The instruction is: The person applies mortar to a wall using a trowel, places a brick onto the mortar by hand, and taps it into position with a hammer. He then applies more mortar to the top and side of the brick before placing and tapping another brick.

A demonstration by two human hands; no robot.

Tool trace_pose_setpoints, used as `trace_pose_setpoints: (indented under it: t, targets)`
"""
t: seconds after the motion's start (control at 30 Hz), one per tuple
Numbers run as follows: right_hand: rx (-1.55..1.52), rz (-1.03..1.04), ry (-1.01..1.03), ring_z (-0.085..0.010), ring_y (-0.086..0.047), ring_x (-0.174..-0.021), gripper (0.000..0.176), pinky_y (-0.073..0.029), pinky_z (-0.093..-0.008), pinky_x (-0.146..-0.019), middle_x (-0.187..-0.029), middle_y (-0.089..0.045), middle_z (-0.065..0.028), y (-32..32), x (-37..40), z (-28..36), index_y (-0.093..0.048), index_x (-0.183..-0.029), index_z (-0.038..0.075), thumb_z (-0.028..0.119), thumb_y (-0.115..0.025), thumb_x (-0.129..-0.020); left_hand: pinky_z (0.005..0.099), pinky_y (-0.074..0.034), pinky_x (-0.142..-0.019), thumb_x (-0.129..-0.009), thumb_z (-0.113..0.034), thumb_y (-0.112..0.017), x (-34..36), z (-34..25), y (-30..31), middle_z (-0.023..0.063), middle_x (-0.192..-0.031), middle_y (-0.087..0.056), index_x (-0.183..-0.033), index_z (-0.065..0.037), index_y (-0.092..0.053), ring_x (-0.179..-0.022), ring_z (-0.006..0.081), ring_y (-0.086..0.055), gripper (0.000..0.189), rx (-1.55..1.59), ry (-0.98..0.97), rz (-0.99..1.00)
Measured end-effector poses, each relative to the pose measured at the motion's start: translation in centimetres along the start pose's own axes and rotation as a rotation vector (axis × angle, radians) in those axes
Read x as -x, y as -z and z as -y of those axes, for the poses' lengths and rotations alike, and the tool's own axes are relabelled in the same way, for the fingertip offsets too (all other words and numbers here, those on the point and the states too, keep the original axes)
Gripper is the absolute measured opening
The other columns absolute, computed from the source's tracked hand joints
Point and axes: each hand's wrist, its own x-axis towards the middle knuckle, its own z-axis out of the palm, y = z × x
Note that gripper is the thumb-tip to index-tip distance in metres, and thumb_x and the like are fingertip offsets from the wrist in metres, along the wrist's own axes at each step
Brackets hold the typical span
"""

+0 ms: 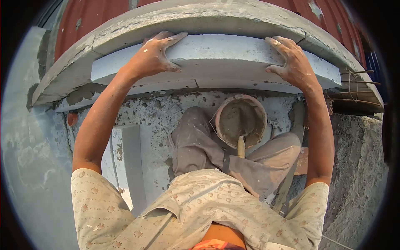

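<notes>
A long pale block (pixel 221 52) lies across the top of a low course of similar blocks, in front of a grey concrete ledge. My left hand (pixel 156 54) grips its left part, fingers over the top edge and thumb on the near face. Toward the right end my right hand (pixel 289 60) holds it the same way. Between my bent knees stands a bucket (pixel 260 121) of wet grey mortar, with a tool's wooden handle (pixel 241 146) sticking out over the rim.
Beyond the block runs the curved concrete ledge (pixel 208 16), with red corrugated sheets (pixel 96 21) behind. Thin rusty bars (pixel 360 82) jut out at the right. Another pale block (pixel 133 162) stands beside my left arm. Rough grey wall (pixel 354 166) lies at the right.
</notes>
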Motion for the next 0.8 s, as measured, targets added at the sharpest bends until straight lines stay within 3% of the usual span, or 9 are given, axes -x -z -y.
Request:
trace_pose_setpoints:
  t: [0.07, 0.17, 0.23, 0.3, 0.33, 0.4, 0.57, 0.7, 0.8]
  targets:
    - [-0.09, -0.269, -0.074, -0.0299, -0.061, -0.113, 0.044, -0.047, -0.0388, -0.099, -0.117, -0.068, -0.0146, 2.7, 3.5, -0.4, -0.067, -0.12, 0.007, 0.023, -0.081, -0.082, 0.044, -0.049, -0.102, -0.057, -0.019, -0.093, 0.3, -0.7, 0.0, 0.021, -0.129, -0.061, -0.148, -0.02, -0.052, -0.115, 0.0347, -0.061, 0.1, 0.011, 0.02, -0.005]
    - [-0.399, -0.5, -0.678, -0.0123, -0.064, -0.085, 0.015, -0.05, -0.0301, -0.078, -0.09, -0.07, -0.0036, 0.3, 15.6, -5.0, -0.071, -0.102, 0.002, 0.015, -0.07, -0.095, 0.0454, -0.047, -0.105, -0.056, -0.022, -0.093, 0.9, -1.5, 0.5, 0.0167, -0.134, -0.056, -0.146, -0.021, -0.054, -0.119, 0.037, -0.055, 0.097, -0.044, 0.009, -0.091]
    - [-0.439, -0.432, -1.081, -0.0161, -0.065, -0.087, 0.023, -0.051, -0.032, -0.08, -0.092, -0.071, -0.0072, -6.8, 27.5, -9.2, -0.07, -0.104, 0.0, 0.021, -0.066, -0.097, 0.0459, -0.043, -0.109, -0.057, -0.023, -0.093, 1.3, -1.7, 1.3, 0.016, -0.139, -0.053, -0.144, -0.021, -0.056, -0.126, 0.0371, -0.049, 0.095, -0.182, -0.012, -0.119]
    - [-0.273, 0.004, -1.225, -0.0293, -0.07, -0.098, 0.034, -0.052, -0.036, -0.088, -0.109, -0.072, -0.019, -15.9, 38.8, -9.3, -0.067, -0.118, -0.002, 0.021, -0.066, -0.094, 0.0462, -0.037, -0.115, -0.06, -0.025, -0.092, 2.2, -1.9, 1.6, 0.015, -0.145, -0.048, -0.143, -0.02, -0.057, -0.137, 0.0367, -0.038, 0.091, -0.301, 0.013, -0.115]
    - [-0.607, -0.045, -1.176, -0.0285, -0.069, -0.099, 0.038, -0.053, -0.036, -0.087, -0.114, -0.071, -0.0196, -21.9, 44.8, -8.9, -0.065, -0.122, -0.003, 0.022, -0.065, -0.095, 0.0466, -0.036, -0.115, -0.061, -0.027, -0.092, 2.6, -2.0, 1.7, 0.0157, -0.145, -0.048, -0.143, -0.02, -0.057, -0.137, 0.0368, -0.038, 0.089, -0.31, 0.067, -0.132]
    - [-1.514, -0.093, -1.71, -0.027, -0.07, -0.098, 0.038, -0.054, -0.0347, -0.084, -0.114, -0.071, -0.0185, -26.8, 48.1, -4.7, -0.064, -0.123, -0.004, 0.023, -0.062, -0.097, 0.0472, -0.035, -0.116, -0.064, -0.03, -0.091, 4.4, -1.6, 1.6, 0.017, -0.145, -0.047, -0.143, -0.02, -0.056, -0.137, 0.0369, -0.038, 0.087, -0.33, 0.193, -0.162]
    - [-1.588, -0.092, -1.739, -0.0257, -0.07, -0.093, 0.037, -0.054, -0.0332, -0.081, -0.11, -0.072, -0.0171, -29.8, 46.9, -0.3, -0.065, -0.121, -0.004, 0.024, -0.062, -0.097, 0.0495, -0.028, -0.119, -0.064, -0.058, -0.088, 12.1, 5.4, 2.9, 0.0266, -0.156, -0.031, -0.154, -0.016, -0.04, -0.144, 0.0429, -0.031, 0.11, -0.514, 0.665, -0.334]
    - [-1.537, -0.147, -1.611, -0.0248, -0.07, -0.09, 0.036, -0.055, -0.032, -0.078, -0.106, -0.072, -0.016, -27.8, 47.1, -0.9, -0.065, -0.12, -0.004, 0.025, -0.061, -0.098, 0.0464, -0.03, -0.118, -0.06, -0.061, -0.089, 17.3, 11.6, 3.7, 0.0322, -0.156, -0.03, -0.159, -0.002, -0.017, -0.146, 0.0412, -0.031, 0.136, 0.13, 0.716, -0.552]
    - [-1.387, -0.197, -1.426, -0.024, -0.07, -0.087, 0.036, -0.055, -0.0311, -0.077, -0.104, -0.072, -0.0152, -24.3, 46.5, -2.3, -0.065, -0.119, -0.004, 0.025, -0.061, -0.099, 0.0425, -0.031, -0.118, -0.059, -0.059, -0.09, 17.1, 10.9, 4.0, 0.0295, -0.156, -0.034, -0.159, -0.004, -0.022, -0.146, 0.0384, -0.034, 0.132, 0.159, 0.66, -0.486]
